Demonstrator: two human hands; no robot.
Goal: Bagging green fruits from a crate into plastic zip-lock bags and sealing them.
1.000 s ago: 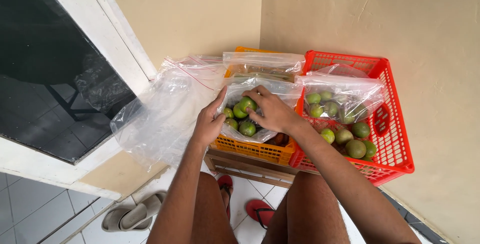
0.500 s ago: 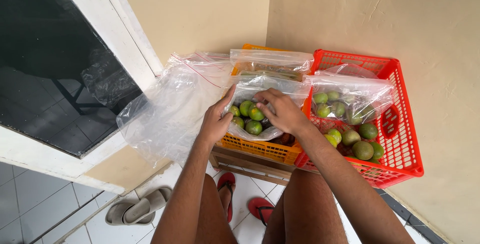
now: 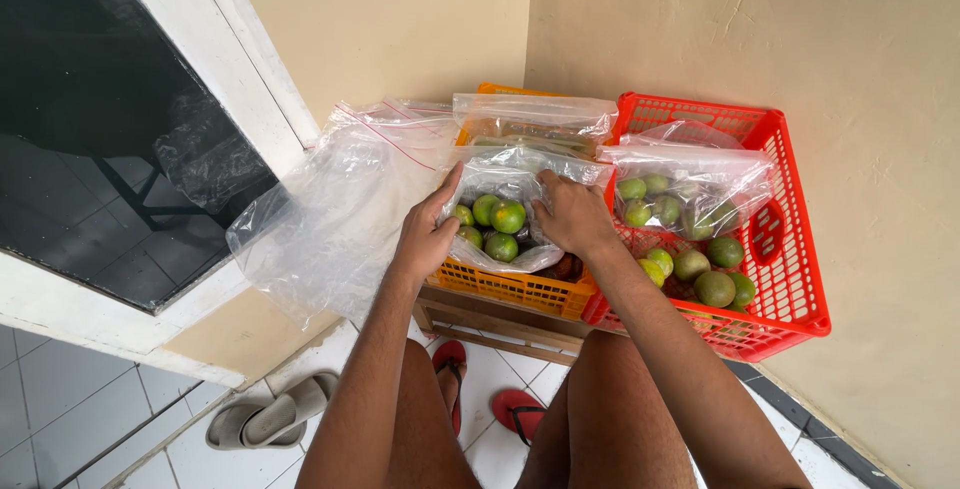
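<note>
Both hands grip a clear bag of green limes (image 3: 497, 224) over the orange basket (image 3: 515, 289): the left hand (image 3: 428, 239) pinches its edge at 9 o'clock, the right hand (image 3: 572, 217) clasps the plastic at 3 o'clock. To handle it well, I judge the mouth should stay level and taut (the film is slack) so no fruit rolls out. The red basket (image 3: 800, 289) at 3 o'clock holds another filled bag (image 3: 680, 189) and loose limes (image 3: 715, 284)

Home porch corner, my spot: cream plastered walls (image 3: 720, 39), white-framed dark window (image 3: 90, 119), tiled floor (image 3: 60, 399), sandals (image 3: 262, 417) by wall, plastic fruit baskets (image 3: 790, 279) on low wooden stand (image 3: 500, 321).
</note>
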